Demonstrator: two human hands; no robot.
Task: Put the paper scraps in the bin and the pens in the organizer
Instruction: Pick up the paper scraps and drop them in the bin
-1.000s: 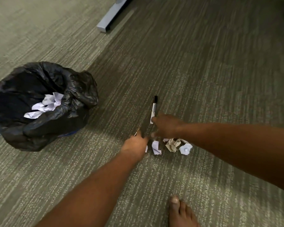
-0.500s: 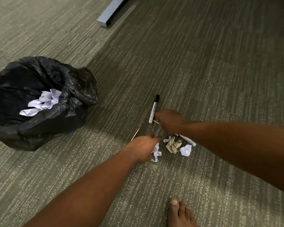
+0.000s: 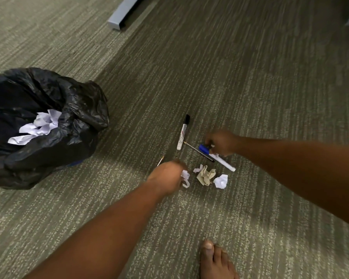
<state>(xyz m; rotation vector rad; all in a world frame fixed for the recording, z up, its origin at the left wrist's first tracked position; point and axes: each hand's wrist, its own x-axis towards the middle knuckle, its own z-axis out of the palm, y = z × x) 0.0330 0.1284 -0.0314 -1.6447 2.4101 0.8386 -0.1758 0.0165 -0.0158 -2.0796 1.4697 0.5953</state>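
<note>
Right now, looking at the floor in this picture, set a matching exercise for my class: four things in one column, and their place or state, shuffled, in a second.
Things
1. black-capped marker
2. blue-capped marker
3. tan paper ball
4. white scrap

Places or states
A. lying alone on the carpet, no hand on it
B. at the fingers of the left hand
C. cap end under the right hand
D. between two white scraps on the floor

Pairs: 1-A, 2-C, 3-D, 4-B
</note>
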